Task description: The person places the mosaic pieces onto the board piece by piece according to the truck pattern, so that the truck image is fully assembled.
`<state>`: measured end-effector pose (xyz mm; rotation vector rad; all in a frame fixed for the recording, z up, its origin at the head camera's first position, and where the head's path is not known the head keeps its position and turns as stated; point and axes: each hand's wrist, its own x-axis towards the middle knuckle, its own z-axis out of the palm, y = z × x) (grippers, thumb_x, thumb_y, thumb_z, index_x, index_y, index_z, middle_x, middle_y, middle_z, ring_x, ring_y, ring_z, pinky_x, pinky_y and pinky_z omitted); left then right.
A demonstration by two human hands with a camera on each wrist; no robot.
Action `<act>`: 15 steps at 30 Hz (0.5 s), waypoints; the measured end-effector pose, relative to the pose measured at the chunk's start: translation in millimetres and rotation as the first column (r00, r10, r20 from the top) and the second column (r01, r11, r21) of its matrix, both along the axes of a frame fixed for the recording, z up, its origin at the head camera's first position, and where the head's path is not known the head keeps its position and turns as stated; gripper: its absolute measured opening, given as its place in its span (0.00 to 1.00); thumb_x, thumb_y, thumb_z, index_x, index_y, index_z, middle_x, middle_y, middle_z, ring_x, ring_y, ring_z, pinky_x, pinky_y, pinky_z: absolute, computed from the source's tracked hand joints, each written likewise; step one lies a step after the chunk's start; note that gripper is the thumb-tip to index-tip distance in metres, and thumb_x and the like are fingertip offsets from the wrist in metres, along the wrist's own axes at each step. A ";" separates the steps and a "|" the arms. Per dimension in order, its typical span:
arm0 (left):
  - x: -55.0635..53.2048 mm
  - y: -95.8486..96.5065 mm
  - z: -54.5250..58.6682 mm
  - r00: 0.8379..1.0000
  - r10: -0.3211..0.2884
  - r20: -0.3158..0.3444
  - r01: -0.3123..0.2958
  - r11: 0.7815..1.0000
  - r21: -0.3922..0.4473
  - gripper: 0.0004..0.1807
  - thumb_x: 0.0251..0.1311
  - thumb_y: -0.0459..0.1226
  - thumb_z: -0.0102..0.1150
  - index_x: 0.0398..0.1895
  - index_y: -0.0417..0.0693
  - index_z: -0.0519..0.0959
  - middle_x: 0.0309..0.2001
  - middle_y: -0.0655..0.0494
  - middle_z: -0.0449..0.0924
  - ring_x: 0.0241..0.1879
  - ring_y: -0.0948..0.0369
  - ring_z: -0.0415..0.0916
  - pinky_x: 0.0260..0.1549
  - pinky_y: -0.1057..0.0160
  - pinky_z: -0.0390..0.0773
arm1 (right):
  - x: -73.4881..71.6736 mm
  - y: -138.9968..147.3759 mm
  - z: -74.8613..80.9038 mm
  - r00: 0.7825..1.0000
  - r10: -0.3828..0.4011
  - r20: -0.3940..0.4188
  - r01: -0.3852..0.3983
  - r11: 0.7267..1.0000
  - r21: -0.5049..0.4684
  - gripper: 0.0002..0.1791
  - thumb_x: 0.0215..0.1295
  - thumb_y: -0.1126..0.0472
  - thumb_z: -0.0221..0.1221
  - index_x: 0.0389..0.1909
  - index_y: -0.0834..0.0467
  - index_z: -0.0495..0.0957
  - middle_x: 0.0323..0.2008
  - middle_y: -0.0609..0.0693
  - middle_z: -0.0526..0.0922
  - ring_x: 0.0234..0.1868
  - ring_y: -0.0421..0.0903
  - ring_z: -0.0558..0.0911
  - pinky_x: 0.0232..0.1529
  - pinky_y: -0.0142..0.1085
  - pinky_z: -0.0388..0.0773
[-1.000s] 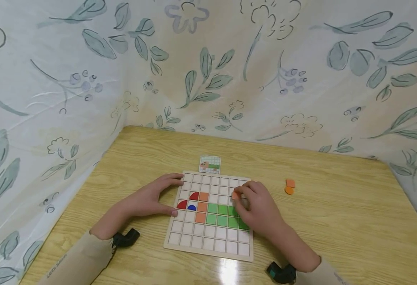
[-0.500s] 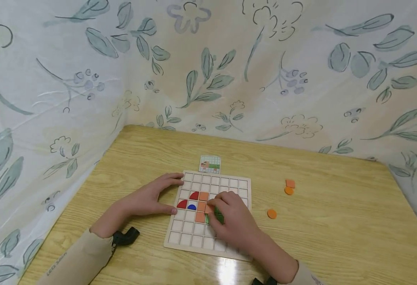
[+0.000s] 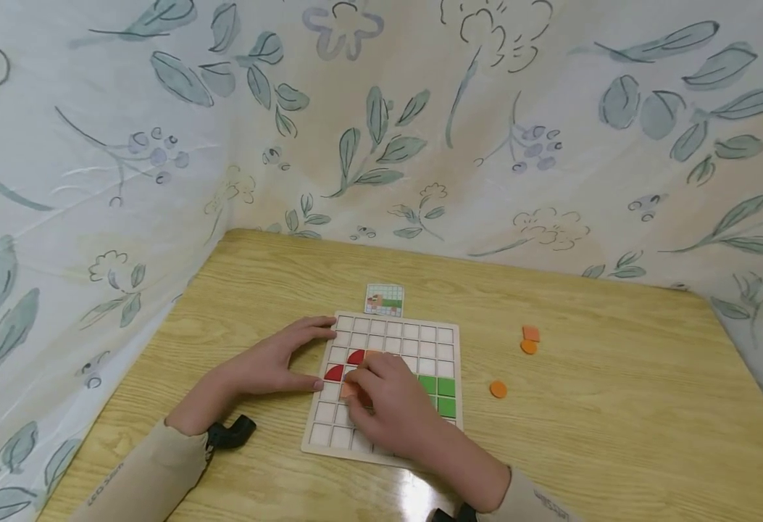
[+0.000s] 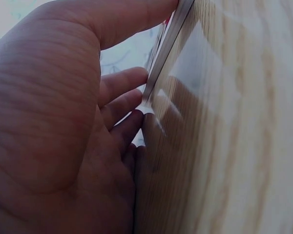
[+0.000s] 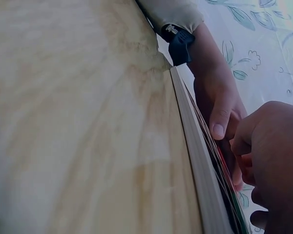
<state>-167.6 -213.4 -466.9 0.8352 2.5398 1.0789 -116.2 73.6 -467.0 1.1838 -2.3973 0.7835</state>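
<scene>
My left hand (image 3: 277, 362) lies at the left edge of a white grid board (image 3: 412, 333), thumb and straight fingertips touching its rim; the left wrist view shows the board's edge (image 4: 168, 46) against them. Over the board's left part, my right hand (image 3: 394, 402) pinches an orange square tile (image 3: 348, 391) between thumb and fingers. Beside it, two red quarter-circle tiles (image 3: 333, 373) sit in cells. Several green square tiles (image 3: 446, 387) fill cells at the right. My right hand hides the middle of the board. In the right wrist view, my right hand (image 5: 278, 151) partly covers the tile.
Beyond the board's far edge lies a small picture card (image 3: 384, 299) with a coloured grid pattern. To the right, on the wooden table (image 3: 616, 406), are an orange square tile (image 3: 531, 333) and two orange discs (image 3: 498, 389). A floral cloth (image 3: 381, 145) hangs behind.
My right hand has carried the orange square tile leftward across the board, uncovering green tiles and the nearer orange disc on the table. My left hand has stayed at the board's edge.
</scene>
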 end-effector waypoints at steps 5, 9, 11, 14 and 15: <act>-0.1 0.0 0.2 1.000 0.001 0.001 -0.001 1.000 0.000 0.44 0.61 0.54 0.81 0.80 0.60 0.72 0.85 0.67 0.56 0.84 0.59 0.51 0.79 0.41 0.59 | -2.1 -6.5 -4.0 1.000 0.007 -0.005 -0.007 1.000 0.009 0.05 0.67 0.62 0.70 0.42 0.55 0.88 0.41 0.44 0.82 0.51 0.47 0.82 0.59 0.43 0.78; -0.3 0.7 0.4 1.000 0.000 0.000 0.000 1.000 0.003 0.44 0.61 0.53 0.81 0.80 0.60 0.73 0.85 0.66 0.56 0.84 0.59 0.51 0.79 0.41 0.59 | -3.5 -8.1 -7.3 1.000 0.002 -0.007 -0.002 1.000 0.027 0.03 0.68 0.62 0.69 0.41 0.54 0.88 0.39 0.43 0.82 0.53 0.47 0.82 0.57 0.43 0.79; -0.4 0.7 0.2 1.000 0.003 0.000 -0.003 1.000 0.005 0.44 0.61 0.53 0.81 0.80 0.60 0.73 0.85 0.66 0.57 0.84 0.59 0.52 0.78 0.41 0.59 | -3.8 -8.0 -8.6 1.000 -0.001 -0.008 0.001 0.999 0.038 0.04 0.67 0.62 0.69 0.41 0.54 0.88 0.40 0.43 0.83 0.54 0.47 0.82 0.56 0.43 0.79; -0.8 0.6 -0.5 1.000 0.004 -0.001 -0.004 1.000 0.005 0.44 0.61 0.54 0.81 0.79 0.61 0.73 0.85 0.67 0.57 0.84 0.59 0.52 0.78 0.41 0.59 | -4.1 -7.6 -10.4 1.000 -0.005 -0.014 0.006 0.999 0.052 0.05 0.67 0.61 0.69 0.42 0.53 0.88 0.42 0.44 0.84 0.55 0.47 0.82 0.54 0.43 0.79; -1.0 0.7 -0.6 1.000 0.003 -0.002 -0.003 1.000 0.005 0.44 0.61 0.54 0.81 0.79 0.61 0.73 0.85 0.67 0.57 0.84 0.59 0.52 0.78 0.41 0.60 | -4.1 -7.4 -10.7 1.000 -0.007 -0.014 0.008 0.998 0.056 0.05 0.67 0.61 0.69 0.42 0.53 0.88 0.43 0.44 0.84 0.55 0.47 0.82 0.54 0.43 0.79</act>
